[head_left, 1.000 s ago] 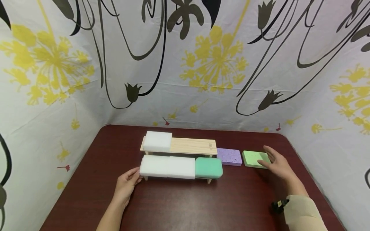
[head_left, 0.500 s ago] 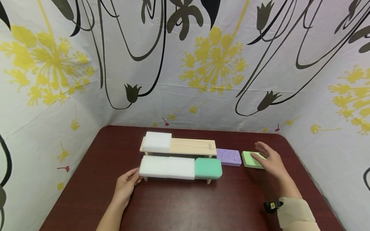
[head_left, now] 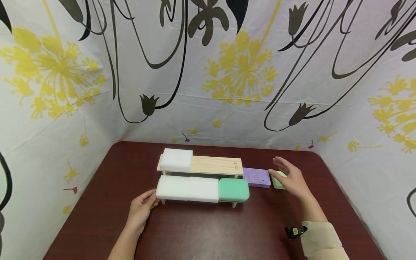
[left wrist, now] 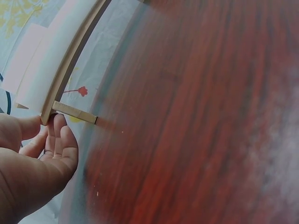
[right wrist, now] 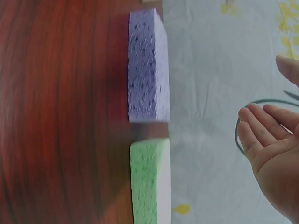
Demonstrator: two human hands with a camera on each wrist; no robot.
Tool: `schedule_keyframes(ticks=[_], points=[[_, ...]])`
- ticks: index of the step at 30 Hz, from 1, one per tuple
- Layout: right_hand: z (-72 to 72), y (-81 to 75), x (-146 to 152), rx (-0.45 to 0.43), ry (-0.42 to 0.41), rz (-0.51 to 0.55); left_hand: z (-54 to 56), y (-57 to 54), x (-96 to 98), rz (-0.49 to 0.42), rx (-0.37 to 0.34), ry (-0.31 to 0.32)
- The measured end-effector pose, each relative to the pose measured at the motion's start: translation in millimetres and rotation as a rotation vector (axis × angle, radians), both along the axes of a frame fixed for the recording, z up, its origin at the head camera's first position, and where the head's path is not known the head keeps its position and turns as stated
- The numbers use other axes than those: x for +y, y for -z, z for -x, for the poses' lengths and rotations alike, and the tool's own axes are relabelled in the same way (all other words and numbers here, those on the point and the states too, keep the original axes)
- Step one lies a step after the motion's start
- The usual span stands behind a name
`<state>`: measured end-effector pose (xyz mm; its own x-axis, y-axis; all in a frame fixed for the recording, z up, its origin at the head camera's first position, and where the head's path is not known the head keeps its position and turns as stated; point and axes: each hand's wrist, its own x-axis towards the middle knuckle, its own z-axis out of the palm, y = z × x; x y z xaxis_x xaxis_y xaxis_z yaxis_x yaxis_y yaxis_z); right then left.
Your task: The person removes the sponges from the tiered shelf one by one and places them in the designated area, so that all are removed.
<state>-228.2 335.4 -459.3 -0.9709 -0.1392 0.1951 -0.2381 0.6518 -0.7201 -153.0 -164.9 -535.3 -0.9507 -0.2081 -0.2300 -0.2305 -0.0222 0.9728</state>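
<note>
My left hand [head_left: 141,211] pinches the left end of the front low wooden stand [left wrist: 75,112], thumb above and fingers curled beneath the board. On that stand lie two white sponge blocks [head_left: 187,188] and a rounded teal block [head_left: 234,189], side by side. My right hand [head_left: 290,180] hovers, fingers apart and holding nothing, over a light green sponge [head_left: 277,182], partly hiding it in the head view. Left of the green one lies a purple sponge [head_left: 256,177]. The right wrist view shows a narrow gap between these two sponges.
Behind the front stand is a second wooden stand [head_left: 216,164] with a white block [head_left: 177,159] on its left end. Everything stands on a dark red wooden table [head_left: 208,231]. A patterned cloth [head_left: 195,119] surrounds the table's back and sides.
My right hand has moved left over the green sponge, covering its right part in the head view. The left hand keeps its grip on the stand, and the blocks have not moved.
</note>
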Motion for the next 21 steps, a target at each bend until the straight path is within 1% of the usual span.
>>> schedule_keyframes(ticks=[10, 17, 21], points=[[6.5, -3.6, -29.8, 0.035, -0.025, 0.046, 0.0, 1.2, -0.7, 0.011, 0.013, -0.001], [10.6, -4.1, -40.6, 0.032, -0.042, 0.069, -1.4, -0.3, -0.9, 0.014, 0.023, -0.004], [12.2, -7.3, -46.5, 0.033, -0.064, 0.086, -2.6, -0.5, -1.4, 0.015, 0.026, -0.001]])
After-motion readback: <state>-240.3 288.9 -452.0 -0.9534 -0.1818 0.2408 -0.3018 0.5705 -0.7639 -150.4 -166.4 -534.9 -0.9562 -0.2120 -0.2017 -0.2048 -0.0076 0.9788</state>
